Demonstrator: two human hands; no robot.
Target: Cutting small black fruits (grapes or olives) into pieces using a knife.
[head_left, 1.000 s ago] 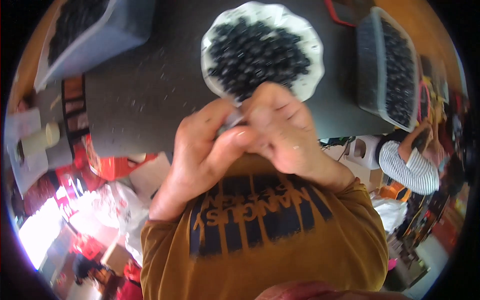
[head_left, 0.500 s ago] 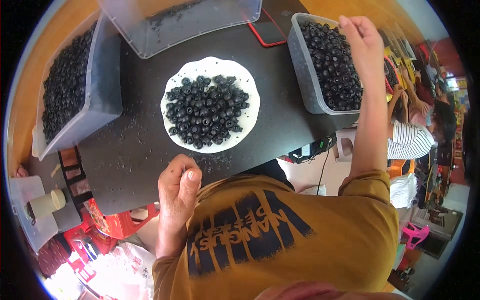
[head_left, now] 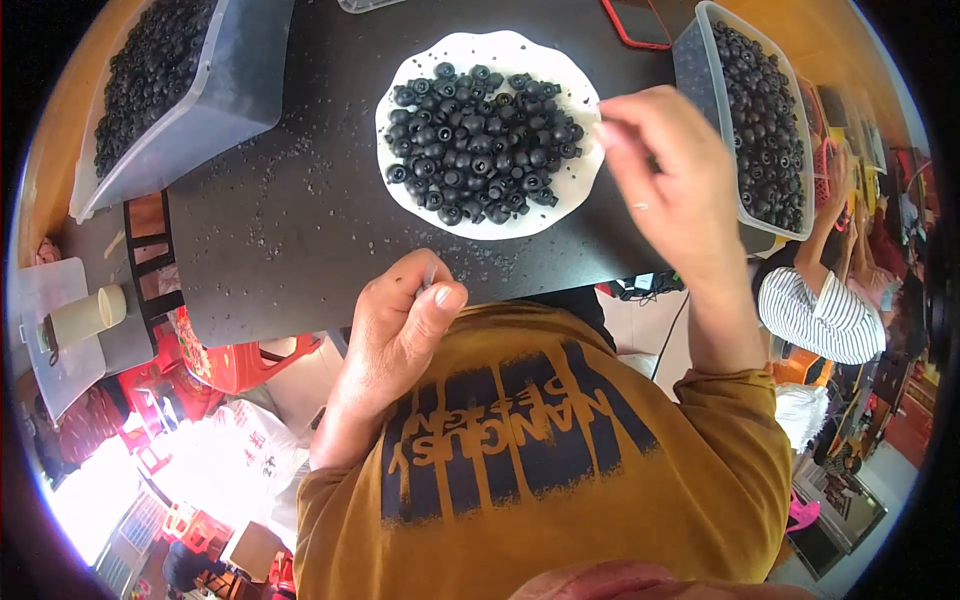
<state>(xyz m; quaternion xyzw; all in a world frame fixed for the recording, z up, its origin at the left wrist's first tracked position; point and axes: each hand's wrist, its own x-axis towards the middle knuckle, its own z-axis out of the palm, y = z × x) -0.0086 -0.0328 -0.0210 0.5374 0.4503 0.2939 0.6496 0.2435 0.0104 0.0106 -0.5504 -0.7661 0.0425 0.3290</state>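
A white plate with a wavy rim (head_left: 400, 205) holds a heap of small round black plastic parts (head_left: 480, 145), many with a hole in one end. At the plate's right rim is my right hand (head_left: 675, 170). Its thumb and forefinger are slightly apart and I see nothing between them. In front of the plate, by the table's near edge, my left hand (head_left: 405, 315) is closed in a pinch. A thin greyish tip shows above its thumb; its kind I cannot make out.
Clear plastic bins full of black parts stand at left (head_left: 235, 85) and right (head_left: 715, 75). A red-edged phone (head_left: 637, 22) lies at the far edge of view. Black crumbs dot the dark table (head_left: 250, 280). A person in a striped sleeve (head_left: 820, 310) is at right.
My right hand has come from above the right bin to the plate's right rim. The left hand stays closed before the plate. The view has shifted, with the table now higher in it.
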